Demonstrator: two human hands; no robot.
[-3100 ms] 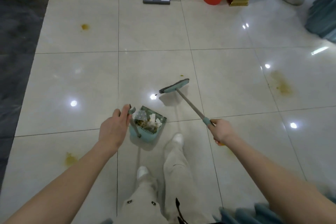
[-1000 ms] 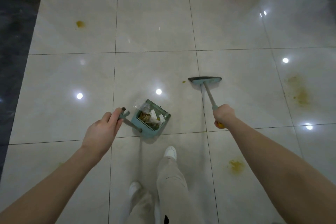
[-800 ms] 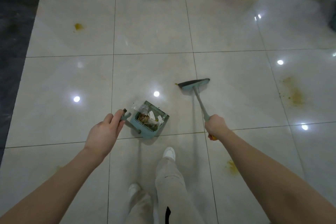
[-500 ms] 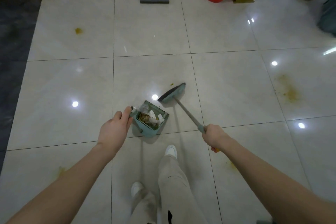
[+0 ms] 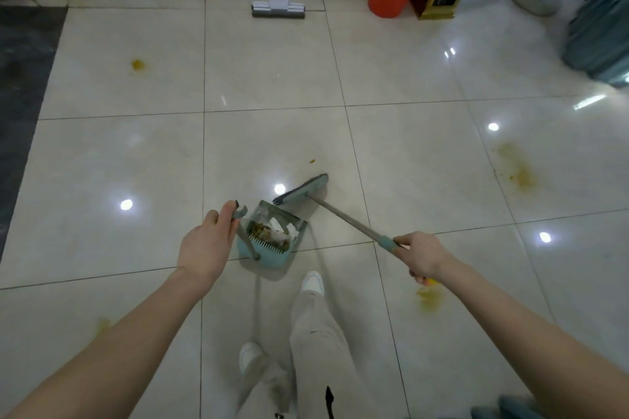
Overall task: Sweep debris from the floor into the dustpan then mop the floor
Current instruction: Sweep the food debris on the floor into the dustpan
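Left hand (image 5: 204,245) gripping dustpan's handle, fingers (image 5: 227,214) curling round its top. Dustpan (image 5: 272,238) sitting on floor just ahead of feet, holding scraps, mouth facing away and rightward. Broom head (image 5: 301,189) lying right at that mouth. Broom handle (image 5: 343,219) running diagonally back-right into right hand (image 5: 423,257), which is clenching grip. Yellow speck (image 5: 311,160) lying just beyond broom head, on far side from dustpan; likely needing pull-back stroke along handle's line.

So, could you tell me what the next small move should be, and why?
Probably push the teal broom past the small brown crumb, then draw it back into the teal plastic dustpan; the crumb lies on the tile beyond the bristles.
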